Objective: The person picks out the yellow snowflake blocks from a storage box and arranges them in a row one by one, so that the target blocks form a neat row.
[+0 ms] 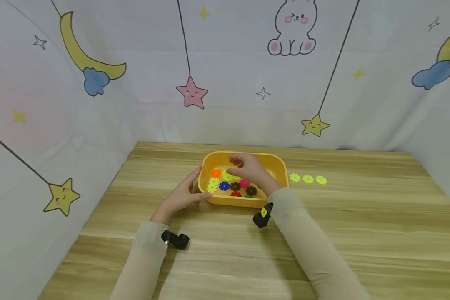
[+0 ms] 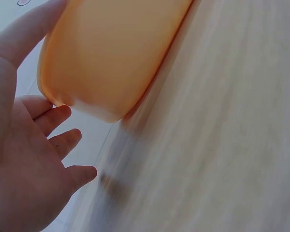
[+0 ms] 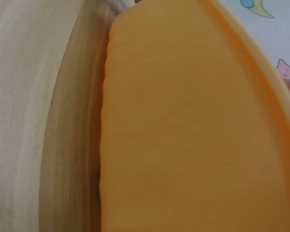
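Note:
A yellow plastic basin [image 1: 243, 201] stands on the table, holding several flower-shaped plastic discs. Among them are an orange disc [image 1: 216, 173], a blue disc [image 1: 224, 186], a pink disc [image 1: 244, 183] and yellow-green discs [image 1: 212, 185]. My left hand [image 1: 181, 195] rests against the basin's left end, thumb along the front rim and fingers fairly straight. In the left wrist view, fingertips touch the basin wall [image 2: 111, 53]. My right hand [image 1: 252, 170] is over the basin, thumb and fingers apart above the discs. The right wrist view mostly shows the basin's outer wall [image 3: 193, 121].
Three yellow-green discs [image 1: 308, 178] lie in a row on the wooden table [image 1: 360, 225], right of the basin. A white cloth printed with moons and stars [image 1: 232, 112] hangs behind the table and along both sides.

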A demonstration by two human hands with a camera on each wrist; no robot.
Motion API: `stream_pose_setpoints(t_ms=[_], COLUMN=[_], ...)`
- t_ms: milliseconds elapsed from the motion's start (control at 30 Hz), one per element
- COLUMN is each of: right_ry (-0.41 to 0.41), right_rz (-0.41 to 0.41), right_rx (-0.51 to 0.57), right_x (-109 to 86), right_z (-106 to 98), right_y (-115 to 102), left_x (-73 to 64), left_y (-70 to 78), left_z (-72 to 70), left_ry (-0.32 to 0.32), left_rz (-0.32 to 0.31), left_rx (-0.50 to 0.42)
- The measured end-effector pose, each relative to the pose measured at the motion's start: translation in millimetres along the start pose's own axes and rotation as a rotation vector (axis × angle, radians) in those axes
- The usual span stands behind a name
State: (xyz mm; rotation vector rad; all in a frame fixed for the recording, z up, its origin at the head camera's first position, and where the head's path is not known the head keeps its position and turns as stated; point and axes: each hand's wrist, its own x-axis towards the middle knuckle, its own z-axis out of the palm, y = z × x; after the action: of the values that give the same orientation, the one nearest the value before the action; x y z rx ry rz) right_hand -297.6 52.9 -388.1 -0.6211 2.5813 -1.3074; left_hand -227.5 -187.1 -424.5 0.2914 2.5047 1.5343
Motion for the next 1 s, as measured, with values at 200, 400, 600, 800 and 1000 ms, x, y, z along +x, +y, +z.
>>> stream_pose_setpoints(t_ms=[200,400,600,800,1000], right_ry=[-0.035,-0.066,-0.095,-0.112,-0.121], right_rz=[0.005,0.050,0.043,0.043,0.045], right_rx=[-0.016,-0.023,-0.102,-0.120,-0.122], right_x=[2.2,5.6,9.4,8.4,9.4], right_z=[3,6,10,12,14], right_y=[3,10,14,15,15], left_x=[-1.1,-0.5,-0.1,-0.3,-0.4], left_y=[0.7,-0.8,-0.7,0.2,0.9], left_z=[0.7,0.0,-0.4,0.9,0.9], left_ry=[-0.004,0.000,0.000,-0.010,-0.005], left_rz=[-0.008,-0.006,-0.009,-0.031,-0.034], left_rx=[-0.002,0.001,0.006,-0.003,-0.015])
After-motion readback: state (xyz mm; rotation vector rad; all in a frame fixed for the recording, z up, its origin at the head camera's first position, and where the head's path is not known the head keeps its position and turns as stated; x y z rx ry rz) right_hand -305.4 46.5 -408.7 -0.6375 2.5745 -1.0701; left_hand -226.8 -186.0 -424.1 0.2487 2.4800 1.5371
